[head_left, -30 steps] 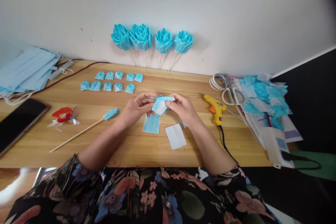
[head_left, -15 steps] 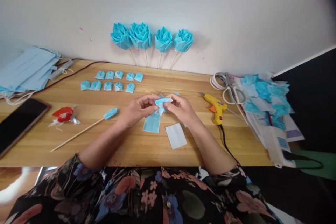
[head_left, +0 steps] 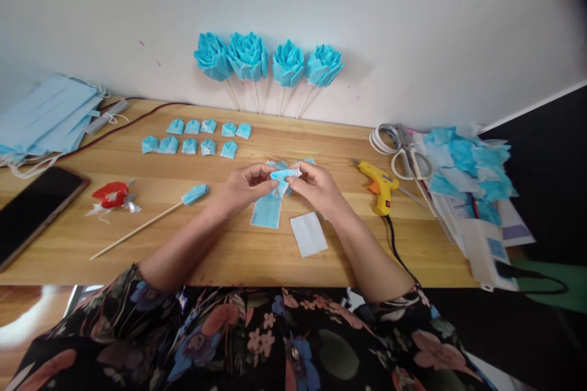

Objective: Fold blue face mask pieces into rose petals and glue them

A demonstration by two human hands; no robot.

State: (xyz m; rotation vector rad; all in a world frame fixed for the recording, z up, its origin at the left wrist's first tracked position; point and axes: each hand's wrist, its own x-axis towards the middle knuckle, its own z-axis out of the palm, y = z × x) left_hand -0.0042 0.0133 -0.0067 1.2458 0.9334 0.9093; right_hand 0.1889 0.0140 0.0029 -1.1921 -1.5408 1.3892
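On the near part of the worktop (head_left: 229,256) lies a white square (head_left: 309,234). Just beyond, the left hand (head_left: 247,188) and right hand (head_left: 316,188) pinch a folded blue piece (head_left: 282,176) between them, above flat blue strips (head_left: 266,211). Farther back sit two rows of folded petals (head_left: 189,146); four blue flowers (head_left: 248,56) lean against the wall (head_left: 389,24).

A pale wall (head_left: 413,30) with a few small pink marks is rising behind a wooden table (head_left: 220,256). Soft light is falling across both. Reddish-brown floor (head_left: 18,314) is showing at the lower left, a bright glare lying on it; something black is standing at the right.
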